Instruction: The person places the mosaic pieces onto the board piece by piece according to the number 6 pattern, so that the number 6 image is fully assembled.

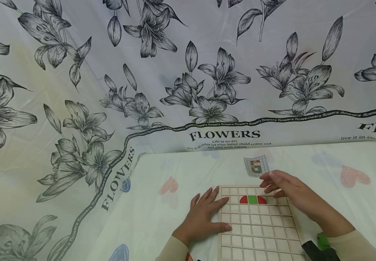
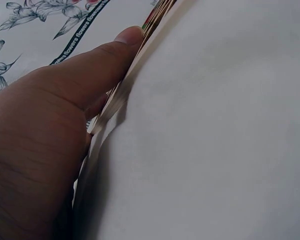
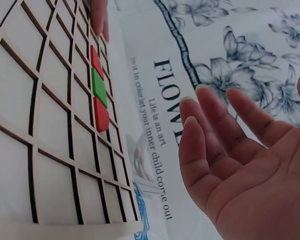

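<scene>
A wooden grid board [image 1: 251, 230] lies on the pale cloth. In its second row from the top sit a green square tile [image 1: 252, 199] and two red tiles with a rounded corner, the left red tile [image 1: 243, 199] and the right red tile [image 1: 262, 200]. My left hand [image 1: 202, 219] rests at the board's left edge, fingers spread, with thumb and index fingertip over the border. Over the top right corner is my right hand [image 1: 285, 185], its fingers loosely bent. The right wrist view shows the palm of that right hand [image 3: 255, 170] holding nothing.
A small gridded sheet [image 1: 256, 166] with a coloured pattern lies beyond the board. A black object [image 1: 318, 251] and a green piece [image 1: 322, 241] are by the right sleeve. A flower-printed cloth [image 1: 175, 137] hangs at the back and left.
</scene>
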### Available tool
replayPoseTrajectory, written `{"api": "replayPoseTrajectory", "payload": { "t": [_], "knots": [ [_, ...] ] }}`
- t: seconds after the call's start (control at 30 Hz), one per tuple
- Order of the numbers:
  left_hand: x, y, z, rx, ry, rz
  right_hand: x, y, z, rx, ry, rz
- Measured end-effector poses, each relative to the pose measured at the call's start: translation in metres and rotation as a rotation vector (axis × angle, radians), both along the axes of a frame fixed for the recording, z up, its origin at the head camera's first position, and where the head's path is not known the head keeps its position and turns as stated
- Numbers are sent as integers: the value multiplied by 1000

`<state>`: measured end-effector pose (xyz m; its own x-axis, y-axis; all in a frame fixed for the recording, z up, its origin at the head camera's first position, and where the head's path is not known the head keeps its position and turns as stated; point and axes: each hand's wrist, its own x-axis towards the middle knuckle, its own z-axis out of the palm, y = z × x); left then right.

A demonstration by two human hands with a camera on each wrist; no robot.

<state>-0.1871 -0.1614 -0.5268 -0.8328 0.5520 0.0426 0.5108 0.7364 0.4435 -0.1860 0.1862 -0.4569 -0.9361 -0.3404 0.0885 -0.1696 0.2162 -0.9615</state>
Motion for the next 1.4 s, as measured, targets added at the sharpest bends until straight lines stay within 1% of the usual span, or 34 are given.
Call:
{"api": "replayPoseTrajectory", "payload": {
  "t": [0.43,0.67,0.8,0.97,1.17,1.3,1.4],
  "knots": [
    [0,1,3,-4,-28,10,7,19,5,63,65,18],
    [1,1,2,-9,-25,16,9,29,5,91,26,12],
    [0,1,1,-8,-26,17,11,35,3,113,26,12],
    [0,1,1,-1,-26,18,14,43,-2,146,54,8],
    [0,0,0,-2,-12,12,16,55,-7,171,65,8],
    [0,0,0,-6,-5,8,18,63,-9,192,57,-14],
    [0,1,0,-7,-6,7,19,69,-13,219,34,-33]
  ]
}}
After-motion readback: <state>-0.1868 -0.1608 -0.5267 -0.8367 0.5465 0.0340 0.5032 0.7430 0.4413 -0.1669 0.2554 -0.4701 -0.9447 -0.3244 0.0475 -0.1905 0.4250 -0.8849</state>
